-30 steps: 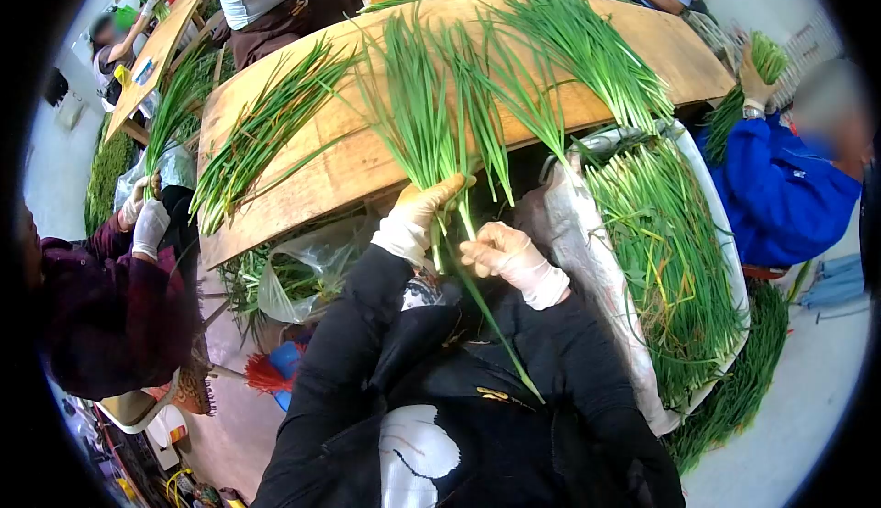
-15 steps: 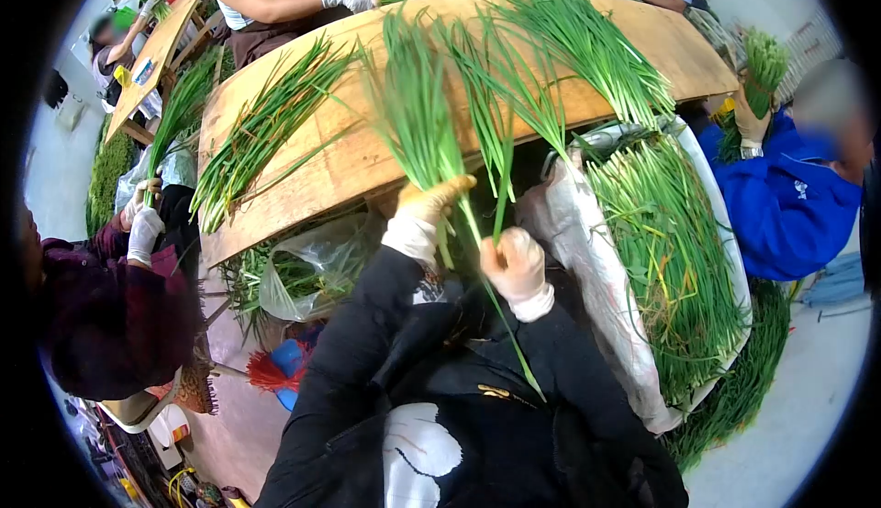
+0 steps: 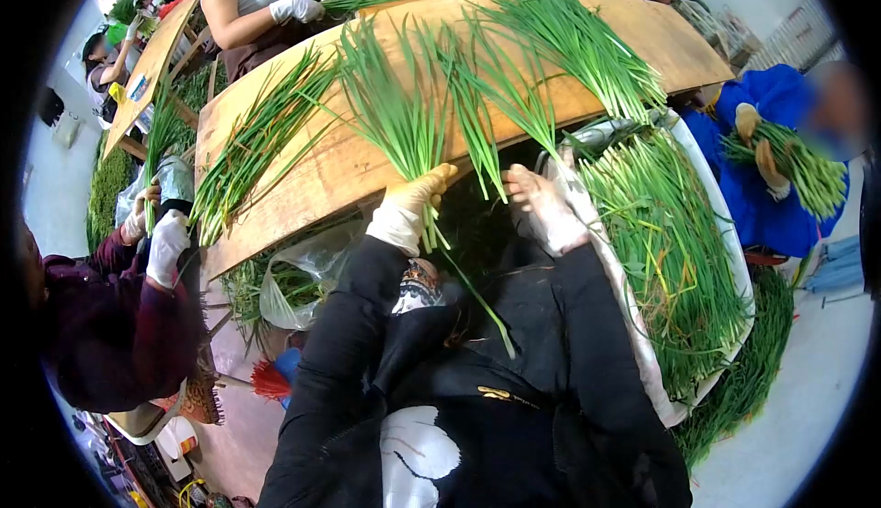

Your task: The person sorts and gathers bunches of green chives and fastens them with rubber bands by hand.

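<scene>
My left hand (image 3: 413, 203), in a stained glove, is wrapped round the lower stalks of a bunch of long green leaves (image 3: 395, 104) that fans out over the wooden table (image 3: 303, 200). One loose stalk (image 3: 482, 306) hangs below that hand across my dark clothing. To the right, my right hand (image 3: 543, 203) has its fingers apart and holds nothing; it is beside the lower end of a thin bunch (image 3: 473, 127) at the table's edge.
A lined crate (image 3: 656, 251) full of green stalks stands at my right. More bunches lie on the table, one on the left (image 3: 262, 141). Co-workers are at the left, across the table and at the right, where one in blue (image 3: 757, 223) holds a bunch.
My right hand has let go of the stalk it pinched, opened and moved up and right. The bunch in my left hand has spread wider over the table. The co-worker in blue has lowered a bunch.
</scene>
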`<state>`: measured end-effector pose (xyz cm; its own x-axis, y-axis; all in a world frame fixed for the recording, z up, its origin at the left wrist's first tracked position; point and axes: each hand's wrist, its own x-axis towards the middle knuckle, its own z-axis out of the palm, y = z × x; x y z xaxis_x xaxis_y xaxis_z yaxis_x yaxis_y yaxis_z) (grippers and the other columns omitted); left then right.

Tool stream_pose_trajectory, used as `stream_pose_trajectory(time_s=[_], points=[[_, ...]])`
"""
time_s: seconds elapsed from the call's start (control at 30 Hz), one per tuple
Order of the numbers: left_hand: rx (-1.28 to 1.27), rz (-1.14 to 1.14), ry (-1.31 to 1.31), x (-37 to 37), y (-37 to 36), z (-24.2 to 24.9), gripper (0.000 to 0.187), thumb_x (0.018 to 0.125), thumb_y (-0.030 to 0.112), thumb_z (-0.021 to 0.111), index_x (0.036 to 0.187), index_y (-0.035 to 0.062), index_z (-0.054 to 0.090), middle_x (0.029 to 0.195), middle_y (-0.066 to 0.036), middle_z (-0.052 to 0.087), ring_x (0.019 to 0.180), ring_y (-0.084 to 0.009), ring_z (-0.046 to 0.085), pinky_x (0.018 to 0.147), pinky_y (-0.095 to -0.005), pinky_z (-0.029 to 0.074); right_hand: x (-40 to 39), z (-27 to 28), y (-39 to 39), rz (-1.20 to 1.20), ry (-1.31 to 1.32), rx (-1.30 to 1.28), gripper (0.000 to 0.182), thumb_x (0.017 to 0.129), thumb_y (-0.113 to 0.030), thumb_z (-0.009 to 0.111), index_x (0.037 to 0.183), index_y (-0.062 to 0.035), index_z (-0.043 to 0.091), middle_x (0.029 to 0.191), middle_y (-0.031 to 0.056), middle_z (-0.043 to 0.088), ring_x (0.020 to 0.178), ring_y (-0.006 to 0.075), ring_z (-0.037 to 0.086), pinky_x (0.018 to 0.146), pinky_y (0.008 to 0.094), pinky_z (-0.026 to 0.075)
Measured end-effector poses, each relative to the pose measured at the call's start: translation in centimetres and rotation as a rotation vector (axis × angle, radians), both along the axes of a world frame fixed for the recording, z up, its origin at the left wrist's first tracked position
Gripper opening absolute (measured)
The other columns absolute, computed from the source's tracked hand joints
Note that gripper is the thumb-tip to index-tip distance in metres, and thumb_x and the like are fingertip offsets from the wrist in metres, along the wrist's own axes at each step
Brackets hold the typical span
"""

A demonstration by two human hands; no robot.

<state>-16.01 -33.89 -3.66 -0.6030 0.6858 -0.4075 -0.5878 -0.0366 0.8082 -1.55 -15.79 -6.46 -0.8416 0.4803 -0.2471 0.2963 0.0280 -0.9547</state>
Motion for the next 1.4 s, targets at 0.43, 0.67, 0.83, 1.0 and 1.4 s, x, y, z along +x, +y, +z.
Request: stream_pose_trajectory(time_s=[0.43,0.67,0.83,1.0,1.4], points=[[0.222,-0.071,-0.031,1.7,1.0,-0.6,0.027,0.073,0.007,0.065,0.097,-0.0033,0.056,0.091,-0.013,0.062,0.079,-0.0191,0.06,0.069,-0.0281,0.048,0.6,2.8,-7.8,0.024,0.529,0.968,0.023,0.084,-0.022,0.051,0.072,-0.0034,0.052,0.063,0.0066,0.05,0.061,0.0197,0.05,0.055,0.0311,0.041],[0.158,0.047,0.121,2.4,1.2,0.0,0.015,0.073,0.006,0.065,0.085,-0.0011,0.058,0.078,-0.007,0.062,0.065,-0.0146,0.056,0.062,-0.0247,0.046,6.7,-2.0,-12.6,-0.143,0.366,0.793,0.025,0.082,-0.025,0.052,0.064,-0.0072,0.052,0.061,0.0091,0.049,0.058,0.0256,0.048,0.058,0.0359,0.04],[0.252,-0.113,-0.134,-0.9,0.3,0.3,0.022,0.081,0.01,0.054,0.098,-0.0037,0.055,0.088,-0.009,0.061,0.077,-0.0177,0.058,0.067,-0.0276,0.048,9.9,-2.1,-11.9,0.791,-0.176,0.553,0.039,0.081,-0.043,0.045,0.07,-0.0087,0.058,0.072,0.01,0.058,0.069,0.0276,0.056,0.068,0.0354,0.043],[0.277,-0.173,-0.326,0.7,0.8,-1.4,0.028,0.082,0.006,0.052,0.106,-0.0062,0.047,0.097,-0.014,0.058,0.08,-0.0203,0.06,0.069,-0.0288,0.052,6.9,5.4,-2.0,-0.414,-0.144,1.266,0.031,0.082,-0.041,0.048,0.079,-0.0102,0.054,0.069,0.0072,0.051,0.061,0.0214,0.051,0.051,0.0325,0.042],[0.216,-0.061,-0.424,2.2,1.6,-1.0,0.027,0.082,0.018,0.057,0.105,0.0041,0.052,0.082,-0.002,0.058,0.046,-0.0041,0.045,0.041,-0.017,0.04,2.3,4.8,1.9,-0.175,0.179,0.582,0.025,0.076,-0.029,0.061,0.075,-0.0036,0.057,0.07,0.01,0.059,0.067,0.0223,0.057,0.062,0.0325,0.044]])
